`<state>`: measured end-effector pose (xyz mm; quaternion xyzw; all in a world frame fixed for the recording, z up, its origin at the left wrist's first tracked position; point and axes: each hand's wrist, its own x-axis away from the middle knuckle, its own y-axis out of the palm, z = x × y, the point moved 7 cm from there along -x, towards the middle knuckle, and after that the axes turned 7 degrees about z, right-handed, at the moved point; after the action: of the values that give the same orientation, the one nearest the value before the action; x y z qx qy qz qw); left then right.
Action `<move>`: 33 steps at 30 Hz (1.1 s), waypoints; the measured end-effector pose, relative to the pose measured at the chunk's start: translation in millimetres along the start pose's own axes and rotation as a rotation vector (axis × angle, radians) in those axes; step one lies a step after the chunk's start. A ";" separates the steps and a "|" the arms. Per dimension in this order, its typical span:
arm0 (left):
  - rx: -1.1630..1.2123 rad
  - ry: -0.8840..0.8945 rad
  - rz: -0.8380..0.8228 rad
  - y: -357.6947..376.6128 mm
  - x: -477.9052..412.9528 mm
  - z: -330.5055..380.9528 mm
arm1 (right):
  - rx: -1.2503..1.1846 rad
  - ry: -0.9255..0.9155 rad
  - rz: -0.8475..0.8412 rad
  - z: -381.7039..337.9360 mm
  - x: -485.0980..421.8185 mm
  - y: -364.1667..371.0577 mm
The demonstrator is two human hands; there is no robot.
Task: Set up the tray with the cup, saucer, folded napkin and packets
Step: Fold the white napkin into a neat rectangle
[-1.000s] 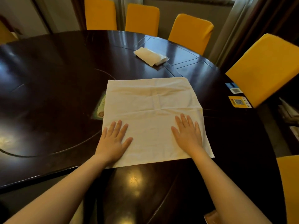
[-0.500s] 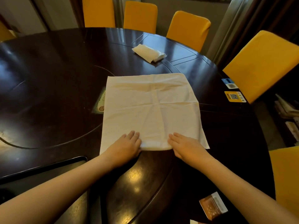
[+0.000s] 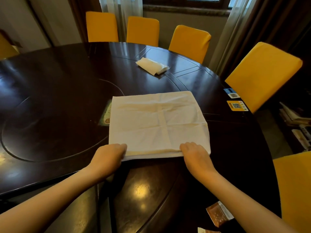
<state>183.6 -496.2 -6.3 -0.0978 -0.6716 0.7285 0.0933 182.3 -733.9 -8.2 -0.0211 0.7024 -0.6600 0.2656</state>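
A cream cloth napkin (image 3: pixel 156 121) lies spread on the dark round table (image 3: pixel 50 101), its near edge folded over into a thick band. My left hand (image 3: pixel 109 155) grips the left end of that folded edge. My right hand (image 3: pixel 195 153) grips the right end. A brown packet (image 3: pixel 219 213) lies at the table's near right edge, and the corner of another packet (image 3: pixel 204 230) shows below it. No cup, saucer or tray is in view.
A pack of white tissues (image 3: pixel 152 66) lies far on the table. Two QR-code stickers (image 3: pixel 237 105) sit at the right rim. A green card (image 3: pixel 106 115) peeks from under the napkin's left side. Yellow chairs (image 3: pixel 262 73) ring the table.
My hands slid back from lying flat on the napkin to its near edge, took hold of it and folded it over. The camera tilted up a little.
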 end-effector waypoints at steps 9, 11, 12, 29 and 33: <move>0.241 -0.095 -0.182 -31.6 11.8 -40.1 | -0.122 0.323 -0.186 63.6 13.7 -3.5; 0.261 -0.132 -0.188 -37.5 10.1 -51.3 | -0.109 0.321 -0.242 62.7 6.7 -8.1; 0.261 -0.148 -0.186 -40.6 9.2 -57.8 | -0.070 0.314 -0.285 61.4 3.3 -11.6; 1.136 -0.419 0.321 -92.8 33.4 -169.0 | -1.419 0.762 0.431 110.4 -19.1 -68.7; 1.323 -0.461 0.410 -102.1 33.7 -171.3 | -1.227 0.799 0.633 102.1 -28.4 -81.1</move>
<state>197.5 -314.5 81.4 0.0109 -0.0614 0.9868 -0.1492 221.7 -827.0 78.9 0.2749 0.9552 -0.0065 0.1096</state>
